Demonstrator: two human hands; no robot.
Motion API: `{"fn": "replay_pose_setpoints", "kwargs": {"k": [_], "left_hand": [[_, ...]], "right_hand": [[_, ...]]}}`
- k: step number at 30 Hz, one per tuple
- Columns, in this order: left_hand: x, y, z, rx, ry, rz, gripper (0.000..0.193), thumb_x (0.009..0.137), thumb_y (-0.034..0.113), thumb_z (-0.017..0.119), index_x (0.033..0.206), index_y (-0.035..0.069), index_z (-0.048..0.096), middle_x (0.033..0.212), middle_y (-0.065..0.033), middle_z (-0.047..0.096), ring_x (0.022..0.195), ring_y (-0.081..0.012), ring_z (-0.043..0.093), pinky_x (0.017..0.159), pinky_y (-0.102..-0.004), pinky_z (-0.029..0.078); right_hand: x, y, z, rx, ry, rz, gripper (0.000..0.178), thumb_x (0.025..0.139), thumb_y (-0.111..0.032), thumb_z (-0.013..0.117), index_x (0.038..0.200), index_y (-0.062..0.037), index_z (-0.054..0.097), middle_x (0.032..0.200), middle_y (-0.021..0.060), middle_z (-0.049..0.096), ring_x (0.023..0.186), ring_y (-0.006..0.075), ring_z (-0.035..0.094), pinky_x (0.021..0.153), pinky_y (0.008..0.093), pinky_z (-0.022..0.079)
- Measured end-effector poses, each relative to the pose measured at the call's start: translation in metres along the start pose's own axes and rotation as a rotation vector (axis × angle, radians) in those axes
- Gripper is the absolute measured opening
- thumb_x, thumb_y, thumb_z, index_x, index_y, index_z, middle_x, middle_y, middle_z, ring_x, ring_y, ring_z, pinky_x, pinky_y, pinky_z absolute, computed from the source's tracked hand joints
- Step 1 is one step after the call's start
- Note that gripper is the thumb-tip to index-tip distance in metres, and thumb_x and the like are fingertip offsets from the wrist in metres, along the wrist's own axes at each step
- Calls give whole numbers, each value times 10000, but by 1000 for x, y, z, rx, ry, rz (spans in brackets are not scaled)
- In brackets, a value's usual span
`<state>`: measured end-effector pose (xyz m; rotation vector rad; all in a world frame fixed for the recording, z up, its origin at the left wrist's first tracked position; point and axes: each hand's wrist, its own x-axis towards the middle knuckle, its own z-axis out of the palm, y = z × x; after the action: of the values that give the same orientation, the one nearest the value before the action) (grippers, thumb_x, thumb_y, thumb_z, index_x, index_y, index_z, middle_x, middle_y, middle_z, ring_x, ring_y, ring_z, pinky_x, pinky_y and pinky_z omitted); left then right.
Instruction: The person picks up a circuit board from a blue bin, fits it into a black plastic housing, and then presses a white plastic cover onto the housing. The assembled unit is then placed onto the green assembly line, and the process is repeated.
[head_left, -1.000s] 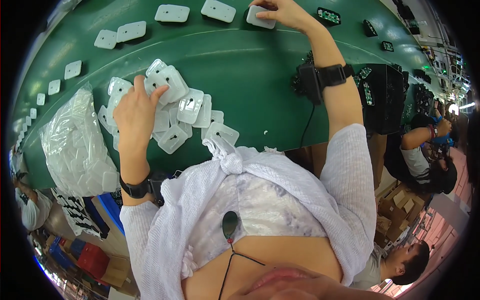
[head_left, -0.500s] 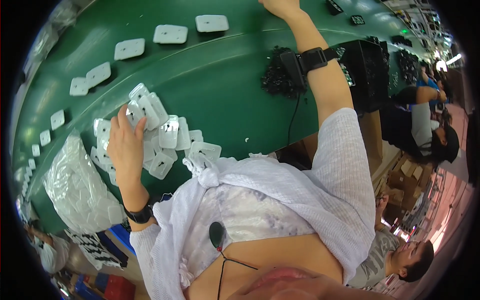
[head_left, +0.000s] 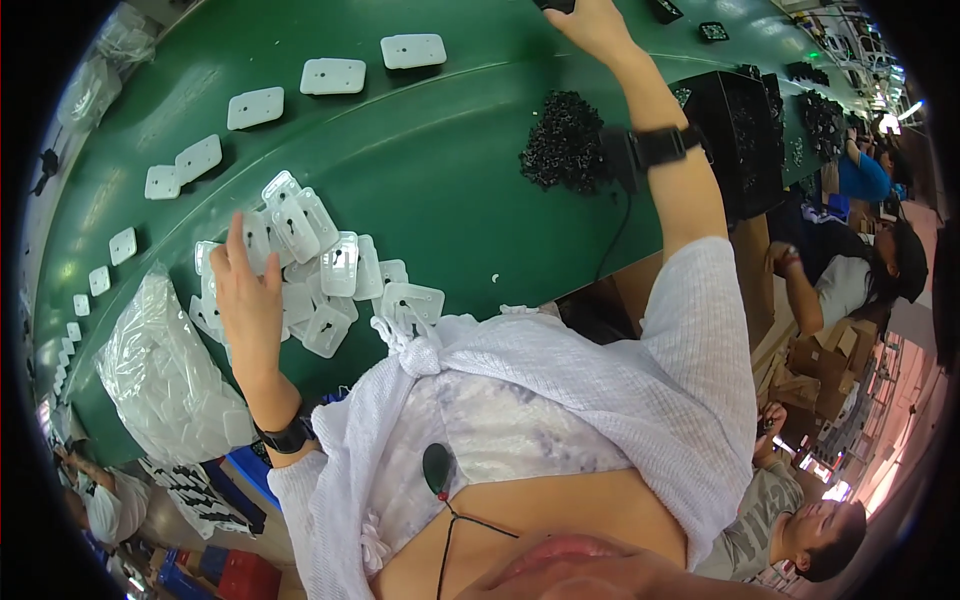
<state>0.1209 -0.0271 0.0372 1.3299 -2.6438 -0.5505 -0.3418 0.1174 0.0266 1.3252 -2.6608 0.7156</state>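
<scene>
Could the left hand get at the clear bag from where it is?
Likely yes: the left hand is at the loose white covers, fingers spread, and the bag lies close on its left with nothing on top.

No readable text or labels.

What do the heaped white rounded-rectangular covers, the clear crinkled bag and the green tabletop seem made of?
Heaped white covers: probably moulded plastic, glossy, with bright highlights. Clear bag: likely thin plastic film, see-through, with glinting wrinkles. Green tabletop: perhaps vinyl or rubber sheet, smooth, with soft sheen.
</scene>
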Motion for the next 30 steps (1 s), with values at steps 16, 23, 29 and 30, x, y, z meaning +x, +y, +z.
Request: {"fn": "replay_pose_setpoints", "kwargs": {"k": [16,23,29,30], "left_hand": [[37,82,76,-60,28,646,663,727,6,685,1347,39,452,1184,-112,581,1132,-292,526,948,-388,441],[35,72,70,-308,40,667,621,768,-67,606,1360,45,456,1317,-126,548,1206,-307,516,998,-410,419],[34,66,61,-422,19,639,586,788,-125,501,1344,59,496,1356,-131,536,1238,-320,509,1021,-421,409],[34,65,62,-394,15,658,579,788,-133,479,1333,59,511,1353,-126,542,1250,-314,505,1031,-423,403]], "right_hand": [[-132,-107,20,217,-168,-261,371,831,-252,713,1154,-88,633,1107,88,630,1078,277,562,912,346,471],[-136,-121,16,262,-76,-284,357,800,-156,727,1134,-67,639,1075,93,656,1008,289,600,875,362,496],[-143,-147,29,333,-149,-459,357,787,-155,725,1123,-71,637,1084,79,660,992,279,602,839,365,508],[-143,-149,31,312,-159,-471,353,789,-155,719,1122,-76,633,1079,71,658,990,276,597,827,360,511]]}}
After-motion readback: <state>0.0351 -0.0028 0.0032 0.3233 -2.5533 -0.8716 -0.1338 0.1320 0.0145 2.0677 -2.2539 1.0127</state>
